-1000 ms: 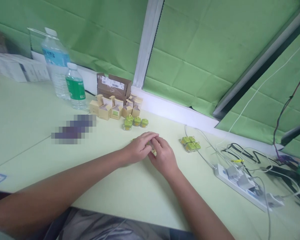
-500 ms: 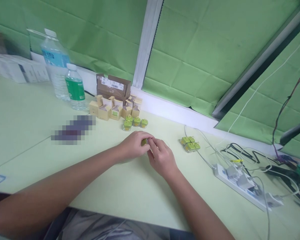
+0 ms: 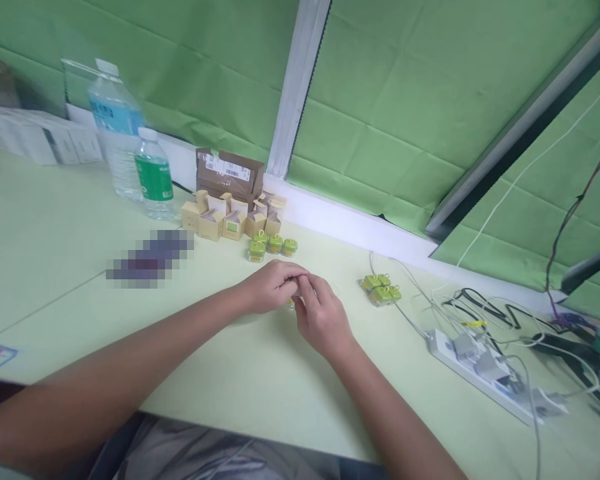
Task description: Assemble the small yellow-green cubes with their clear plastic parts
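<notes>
My left hand [image 3: 270, 287] and my right hand [image 3: 320, 313] meet at the middle of the pale green table [image 3: 260, 387]. Both close on one small green-lidded jar [image 3: 291, 304], which is almost wholly hidden by the fingers. A group of three like jars [image 3: 273, 245] stands just beyond my left hand. A tighter cluster of green-lidded jars [image 3: 381, 289] sits to the right of my right hand. Several small tan cartons [image 3: 230, 217] with open flaps stand behind the three jars.
Two water bottles [image 3: 130, 153] stand at the back left beside white boxes [image 3: 35, 133]. A brown cardboard box [image 3: 230, 175] leans at the sill. A white power strip [image 3: 485, 370] with tangled cables lies at the right. A blurred patch [image 3: 150, 259] lies left of centre.
My hands have stayed together on the small jar, with the fingers shifting around it. The green lid that showed between the fingers half a second ago is now covered.
</notes>
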A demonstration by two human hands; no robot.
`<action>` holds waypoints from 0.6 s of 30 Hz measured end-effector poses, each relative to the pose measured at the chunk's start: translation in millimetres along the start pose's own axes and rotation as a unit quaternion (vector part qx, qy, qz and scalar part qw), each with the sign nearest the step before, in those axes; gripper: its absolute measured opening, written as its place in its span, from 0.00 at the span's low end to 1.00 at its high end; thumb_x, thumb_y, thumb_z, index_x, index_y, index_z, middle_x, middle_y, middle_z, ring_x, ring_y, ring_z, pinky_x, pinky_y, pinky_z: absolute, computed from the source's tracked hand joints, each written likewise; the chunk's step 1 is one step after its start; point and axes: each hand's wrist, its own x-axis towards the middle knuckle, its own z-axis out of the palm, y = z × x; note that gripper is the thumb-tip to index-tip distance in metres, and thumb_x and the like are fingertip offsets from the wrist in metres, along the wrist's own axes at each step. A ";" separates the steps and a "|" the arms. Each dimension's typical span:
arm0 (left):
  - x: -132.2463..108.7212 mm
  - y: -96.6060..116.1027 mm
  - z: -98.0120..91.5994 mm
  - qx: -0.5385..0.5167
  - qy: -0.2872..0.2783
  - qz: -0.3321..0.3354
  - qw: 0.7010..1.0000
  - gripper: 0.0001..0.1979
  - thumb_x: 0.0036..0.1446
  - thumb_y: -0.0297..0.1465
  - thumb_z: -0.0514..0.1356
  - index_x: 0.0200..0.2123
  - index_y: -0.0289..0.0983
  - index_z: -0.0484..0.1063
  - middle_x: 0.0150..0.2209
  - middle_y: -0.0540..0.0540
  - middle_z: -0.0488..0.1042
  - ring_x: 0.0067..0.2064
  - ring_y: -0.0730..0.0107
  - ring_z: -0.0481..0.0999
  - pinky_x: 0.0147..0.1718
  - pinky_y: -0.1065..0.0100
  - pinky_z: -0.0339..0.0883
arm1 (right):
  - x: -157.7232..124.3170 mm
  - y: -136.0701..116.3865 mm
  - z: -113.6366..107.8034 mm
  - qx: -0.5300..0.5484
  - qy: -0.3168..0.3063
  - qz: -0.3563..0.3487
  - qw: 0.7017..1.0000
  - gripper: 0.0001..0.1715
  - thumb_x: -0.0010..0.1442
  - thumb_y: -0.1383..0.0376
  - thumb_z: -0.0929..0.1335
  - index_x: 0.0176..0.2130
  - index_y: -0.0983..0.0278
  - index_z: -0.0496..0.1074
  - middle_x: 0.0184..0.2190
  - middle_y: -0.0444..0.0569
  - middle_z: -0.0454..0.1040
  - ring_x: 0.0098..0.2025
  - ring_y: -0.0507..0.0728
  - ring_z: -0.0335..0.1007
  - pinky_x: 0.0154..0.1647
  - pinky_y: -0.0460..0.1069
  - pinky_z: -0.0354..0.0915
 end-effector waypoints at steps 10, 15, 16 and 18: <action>0.3 -11.2 4.4 -0.156 -0.015 -0.066 0.985 0.14 0.62 0.31 0.53 0.45 0.35 0.75 0.39 0.45 0.76 0.40 0.65 0.74 0.38 0.68 0.68 | -2.2 10.4 -5.1 0.134 0.025 0.141 0.981 0.16 0.66 0.67 0.66 0.53 0.63 0.64 0.44 0.55 0.70 0.45 0.60 0.69 0.45 0.57 0.74; -0.1 -7.4 12.2 -0.242 0.011 -0.122 0.962 0.15 0.64 0.39 0.55 0.48 0.37 0.72 0.42 0.44 0.75 0.41 0.63 0.74 0.37 0.67 0.70 | -3.4 10.9 -2.7 0.167 0.069 0.188 0.965 0.14 0.65 0.65 0.67 0.51 0.63 0.65 0.43 0.54 0.70 0.44 0.59 0.70 0.42 0.55 0.75; -0.4 -6.9 14.1 -0.250 0.012 -0.129 0.959 0.16 0.64 0.41 0.55 0.49 0.38 0.72 0.42 0.43 0.74 0.41 0.64 0.74 0.36 0.67 0.70 | -3.6 10.4 -1.5 0.176 0.078 0.197 0.961 0.14 0.65 0.64 0.67 0.51 0.63 0.65 0.44 0.54 0.70 0.44 0.59 0.70 0.42 0.55 0.75; -1.0 -6.4 17.7 -0.263 0.013 -0.142 0.954 0.18 0.65 0.43 0.55 0.49 0.38 0.71 0.43 0.43 0.73 0.41 0.64 0.74 0.34 0.68 0.70 | -4.2 10.3 0.8 0.195 0.088 0.217 0.953 0.15 0.65 0.63 0.67 0.52 0.63 0.65 0.45 0.55 0.72 0.45 0.59 0.72 0.43 0.54 0.75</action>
